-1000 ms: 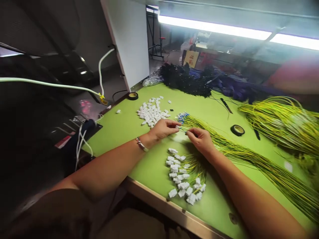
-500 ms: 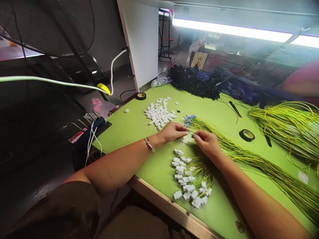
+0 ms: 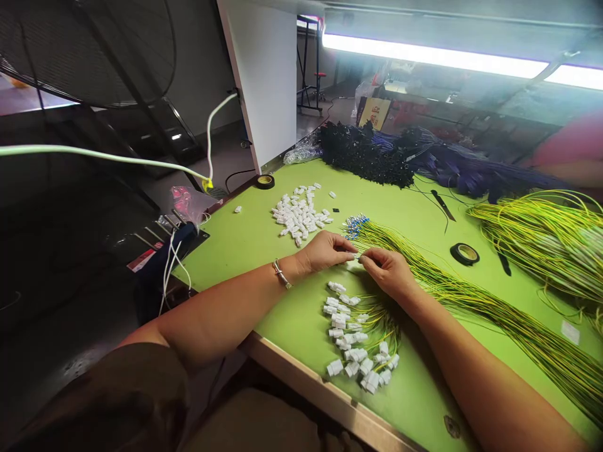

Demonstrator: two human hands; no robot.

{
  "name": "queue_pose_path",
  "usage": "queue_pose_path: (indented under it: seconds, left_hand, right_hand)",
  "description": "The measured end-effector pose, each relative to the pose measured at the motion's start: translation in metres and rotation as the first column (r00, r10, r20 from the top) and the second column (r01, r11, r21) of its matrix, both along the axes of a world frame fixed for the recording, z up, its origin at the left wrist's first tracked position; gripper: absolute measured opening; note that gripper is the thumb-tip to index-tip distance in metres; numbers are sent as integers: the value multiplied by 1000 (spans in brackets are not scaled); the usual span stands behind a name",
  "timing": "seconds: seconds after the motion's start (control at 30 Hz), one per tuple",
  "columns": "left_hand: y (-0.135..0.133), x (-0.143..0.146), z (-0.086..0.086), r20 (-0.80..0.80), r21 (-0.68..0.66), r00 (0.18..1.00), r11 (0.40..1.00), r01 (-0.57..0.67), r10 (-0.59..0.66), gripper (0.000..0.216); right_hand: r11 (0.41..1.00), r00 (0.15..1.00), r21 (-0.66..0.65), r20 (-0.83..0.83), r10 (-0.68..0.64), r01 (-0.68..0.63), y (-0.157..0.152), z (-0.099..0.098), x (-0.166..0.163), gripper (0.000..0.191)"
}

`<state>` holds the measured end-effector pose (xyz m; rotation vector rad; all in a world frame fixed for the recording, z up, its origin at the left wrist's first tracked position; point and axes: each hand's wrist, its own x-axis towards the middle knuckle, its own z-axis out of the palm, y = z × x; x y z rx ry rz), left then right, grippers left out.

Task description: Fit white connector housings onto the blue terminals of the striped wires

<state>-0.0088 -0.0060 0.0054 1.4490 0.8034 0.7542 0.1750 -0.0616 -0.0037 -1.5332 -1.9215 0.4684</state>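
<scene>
My left hand (image 3: 326,252) is closed in a pinch on a small white connector (image 3: 355,256), mostly covered by the fingertips. Facing it, my right hand (image 3: 389,271) pinches the end of a thin wire right at the connector; the tip is hidden between the fingers. Just beyond the hands lies a long bundle of yellow-green wires (image 3: 475,304) with blue-and-silver terminals (image 3: 357,226). Loose white connectors (image 3: 299,215) form a pile to the left. Nearer the table's front edge, several white connectors with wires (image 3: 348,339) are laid out in a cluster.
On the green table (image 3: 287,307) are a black tape roll (image 3: 465,253), another tape roll (image 3: 265,181), a dark cutter (image 3: 443,205) and coiled yellow-green wires (image 3: 546,245). Black connectors with dark wires (image 3: 367,154) line the back. A white cable (image 3: 117,157) hangs at left.
My right fingertips have moved left, up against the connector in my left hand; the gap between the two hands has narrowed. The view has shifted slightly.
</scene>
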Motion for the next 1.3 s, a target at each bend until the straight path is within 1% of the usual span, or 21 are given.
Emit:
queue_pose_path:
  seconds: [0.1, 0.17, 0.23, 0.33, 0.43, 0.6, 0.77, 1.0, 1.2, 1.3]
  left_hand:
    - [-1, 1, -2, 16, -74, 999, 997, 34, -33, 16]
    - [-1, 1, -4, 47, -143, 999, 989, 25, -19, 20]
    - [-1, 1, -6, 70, -176, 998, 984, 9, 3, 23]
    - [0, 0, -6, 78, -175, 997, 985, 4, 10, 26]
    - [-1, 0, -5, 63, -175, 998, 984, 12, -1, 27]
    - [-2, 1, -4, 13, -150, 999, 988, 39, -37, 25]
    - [-3, 1, -3, 0, -172, 1000, 985, 14, -14, 29]
    - [-3, 1, 0, 13, -227, 999, 974, -25, 29, 34]
    - [-3, 1, -2, -51, -168, 999, 986, -2, -7, 36]
    - [-2, 2, -3, -71, -136, 997, 991, 5, -15, 34]
  right_hand:
    - [999, 997, -2, -60, 49, -49, 0, 1, -2, 26]
    - [999, 992, -8, -118, 39, -40, 0, 1, -3, 27]
    - [1000, 983, -25, -182, 2, -7, 0, 2, -4, 28]
    - [999, 974, -34, -226, -16, 8, 0, 1, -4, 25]
    - [1000, 980, 7, -197, 19, -18, 1, 1, -5, 22]
    - [998, 985, 7, -159, 60, -60, 1, 2, -6, 22]
    - [997, 980, -9, -185, 70, -73, 1, 2, -7, 23]
    - [996, 970, 18, -223, 93, -91, 1, 1, -6, 20]
    - [995, 975, -37, -206, 84, -94, 3, -5, -6, 22]
    - [993, 975, -66, -210, 79, -95, 4, -3, -5, 21]
